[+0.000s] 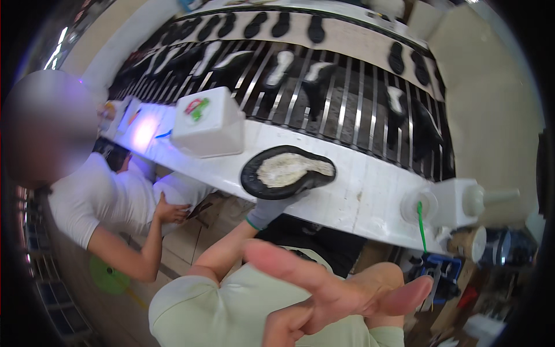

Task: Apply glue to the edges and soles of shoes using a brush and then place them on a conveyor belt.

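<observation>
My left hand (267,211), in a grey glove, grips a black shoe upper (250,172) from its near side. The upper is held sole side up over the white table edge, showing a rough cream-coloured bottom framed by black. The gloved fingers are mostly hidden beneath it. Close to the camera, my bare right hand (347,298) is raised above my lap. One finger stretches left and another digit points right, well apart, with at least one more finger bent. Nothing shows in that hand, and it does not touch the shoe.
Beyond the white table (364,199) runs a slatted conveyor (347,110) carrying black shoe uppers; black soles (316,29) line a ledge behind. A white plastic container (208,124) stands left. At right are a white bottle (457,202) and green-handled brush (421,225). A co-worker (110,202) sits left.
</observation>
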A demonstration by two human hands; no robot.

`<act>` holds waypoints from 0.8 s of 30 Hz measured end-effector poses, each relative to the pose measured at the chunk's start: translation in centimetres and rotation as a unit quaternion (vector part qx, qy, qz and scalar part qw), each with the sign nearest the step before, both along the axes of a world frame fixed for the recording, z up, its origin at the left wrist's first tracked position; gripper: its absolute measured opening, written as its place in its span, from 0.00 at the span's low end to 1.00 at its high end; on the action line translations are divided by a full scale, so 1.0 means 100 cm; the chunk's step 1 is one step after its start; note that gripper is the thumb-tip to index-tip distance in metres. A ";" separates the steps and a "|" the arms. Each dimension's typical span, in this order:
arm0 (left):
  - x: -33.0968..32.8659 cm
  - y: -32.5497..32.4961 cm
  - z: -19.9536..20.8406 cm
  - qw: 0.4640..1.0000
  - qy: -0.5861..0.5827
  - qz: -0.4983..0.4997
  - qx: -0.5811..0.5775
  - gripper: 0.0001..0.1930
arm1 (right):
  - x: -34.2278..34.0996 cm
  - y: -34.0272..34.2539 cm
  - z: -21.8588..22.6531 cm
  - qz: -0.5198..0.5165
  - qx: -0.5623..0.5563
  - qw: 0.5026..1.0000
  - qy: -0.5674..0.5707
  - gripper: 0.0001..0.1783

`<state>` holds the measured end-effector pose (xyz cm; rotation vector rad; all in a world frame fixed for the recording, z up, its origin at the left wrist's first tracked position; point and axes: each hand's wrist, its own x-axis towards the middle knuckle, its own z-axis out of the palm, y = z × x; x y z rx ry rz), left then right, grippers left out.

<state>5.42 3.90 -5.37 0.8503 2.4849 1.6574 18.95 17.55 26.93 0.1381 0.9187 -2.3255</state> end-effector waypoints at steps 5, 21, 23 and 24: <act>-0.002 0.017 0.000 0.998 -0.001 0.010 0.060 0.35 | 0.006 0.006 -0.075 -0.007 -0.422 0.906 0.017 0.67; -0.004 0.010 -0.003 0.997 0.078 0.002 -0.005 0.28 | -0.008 0.019 -0.106 0.135 -0.339 0.927 0.085 0.64; -0.008 0.012 0.011 0.988 0.142 0.037 -0.048 0.29 | -0.026 0.032 -0.123 0.046 -0.289 0.938 0.187 0.69; -0.005 0.010 0.016 0.996 0.066 0.048 0.020 0.31 | -0.031 0.045 -0.137 -0.023 -0.182 0.957 0.226 0.59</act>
